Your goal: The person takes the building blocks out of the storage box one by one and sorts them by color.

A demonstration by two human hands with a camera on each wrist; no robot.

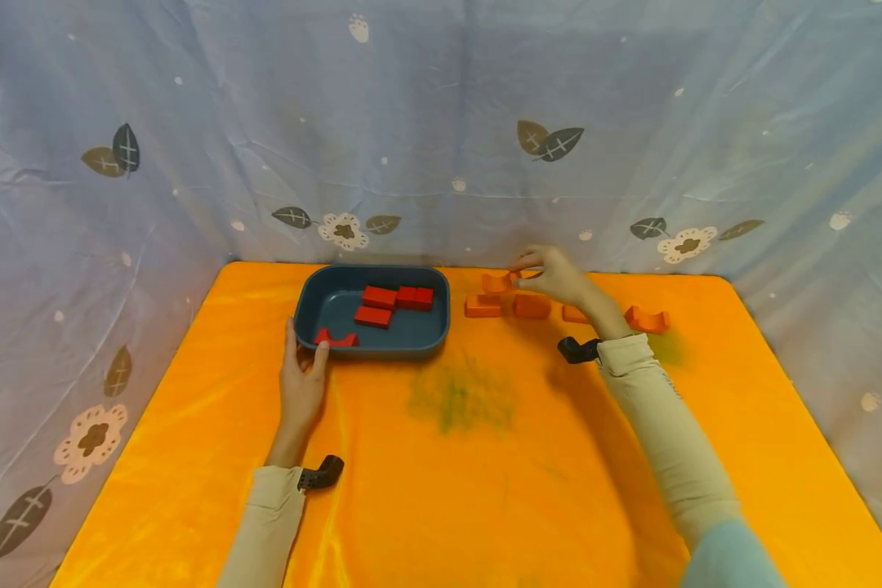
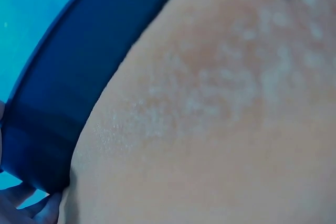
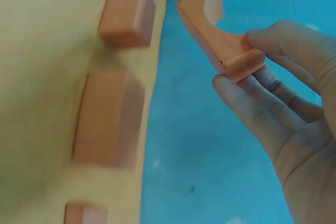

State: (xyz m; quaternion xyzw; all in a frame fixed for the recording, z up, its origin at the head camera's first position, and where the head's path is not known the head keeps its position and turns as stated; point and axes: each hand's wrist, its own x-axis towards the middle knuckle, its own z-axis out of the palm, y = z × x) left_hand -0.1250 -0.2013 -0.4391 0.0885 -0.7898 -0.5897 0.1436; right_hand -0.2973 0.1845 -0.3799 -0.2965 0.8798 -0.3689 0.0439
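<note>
In the head view, my right hand [image 1: 559, 276] pinches an orange arch-shaped block [image 1: 496, 283] by one end, thumb on one side and fingers on the other. The right wrist view shows the same arch block [image 3: 218, 38] with its curved notch turned away from the palm. My left hand [image 1: 303, 384] grips the near-left corner of a dark blue tray [image 1: 382, 354], the thumb at its rim. Inside the tray lie several red rectangular blocks [image 1: 373, 317] and a red arch block [image 1: 345, 340] close to that thumb. Skin fills most of the left wrist view beside the tray wall [image 2: 84, 61].
Orange blocks stand in a row right of the tray: a block [image 1: 483, 307] below the held arch, a second [image 1: 532, 307], one partly behind the right wrist [image 1: 573, 314], and an arch block [image 1: 648, 320] at the end. Patterned curtains [image 1: 441, 122] border the orange-covered table [image 1: 441, 490].
</note>
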